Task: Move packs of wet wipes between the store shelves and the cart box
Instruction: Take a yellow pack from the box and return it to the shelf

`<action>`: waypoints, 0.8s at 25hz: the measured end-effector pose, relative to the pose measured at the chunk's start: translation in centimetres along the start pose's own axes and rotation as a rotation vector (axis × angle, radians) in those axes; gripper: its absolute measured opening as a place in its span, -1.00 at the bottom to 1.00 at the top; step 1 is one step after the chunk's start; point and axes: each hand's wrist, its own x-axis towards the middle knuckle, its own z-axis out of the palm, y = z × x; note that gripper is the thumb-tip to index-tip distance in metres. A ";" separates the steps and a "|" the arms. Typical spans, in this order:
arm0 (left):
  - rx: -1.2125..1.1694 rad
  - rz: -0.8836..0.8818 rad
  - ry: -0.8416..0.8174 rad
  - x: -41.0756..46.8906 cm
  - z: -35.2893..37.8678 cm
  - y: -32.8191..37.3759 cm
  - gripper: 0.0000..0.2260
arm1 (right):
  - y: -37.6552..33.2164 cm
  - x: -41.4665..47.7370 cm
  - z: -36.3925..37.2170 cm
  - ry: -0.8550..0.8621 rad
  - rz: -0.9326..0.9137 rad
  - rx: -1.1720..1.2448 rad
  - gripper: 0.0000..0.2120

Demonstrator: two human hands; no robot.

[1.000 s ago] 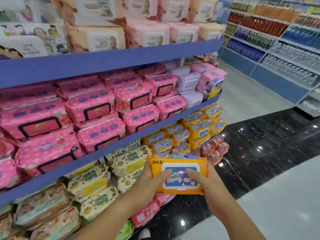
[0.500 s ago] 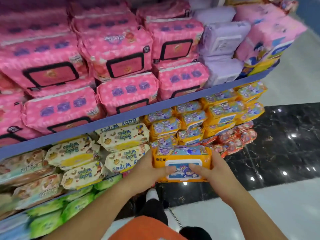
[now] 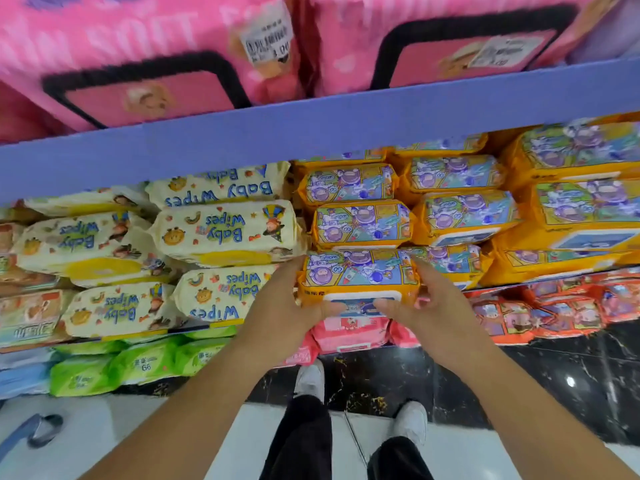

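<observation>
An orange pack of wet wipes (image 3: 358, 277) with a cartoon print and a white lid sits at the front of the lower shelf, below two stacked orange packs (image 3: 360, 223) of the same kind. My left hand (image 3: 287, 306) grips its left end and my right hand (image 3: 420, 303) grips its right end, thumbs on the lid side. The cart box is out of view.
Cream "Baby Wipes" packs (image 3: 225, 233) lie left of the orange ones; more orange packs (image 3: 585, 209) are to the right. Pink packs (image 3: 138, 64) fill the blue shelf (image 3: 311, 133) above. Green packs (image 3: 138, 362) and red packs (image 3: 554, 310) sit lower. My shoes (image 3: 310, 379) stand on the dark floor.
Both hands have carried the orange pack forward and up into the shelf's orange stack. The camera has moved much closer to the shelf.
</observation>
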 end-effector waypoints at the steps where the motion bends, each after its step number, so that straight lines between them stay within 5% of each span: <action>1: -0.009 0.012 0.027 0.9 0.8 -1.0 -0.48 | 1.1 1.2 0.1 -0.004 -0.026 -0.042 -0.48; 7: 0.043 0.077 0.207 3.7 4.1 -5.1 -0.44 | 6.7 5.5 0.9 0.080 -0.085 -0.004 -0.41; 20: 0.070 0.116 0.161 4.4 4.4 -4.8 -0.40 | 6.9 5.6 1.2 0.070 -0.074 -0.086 -0.60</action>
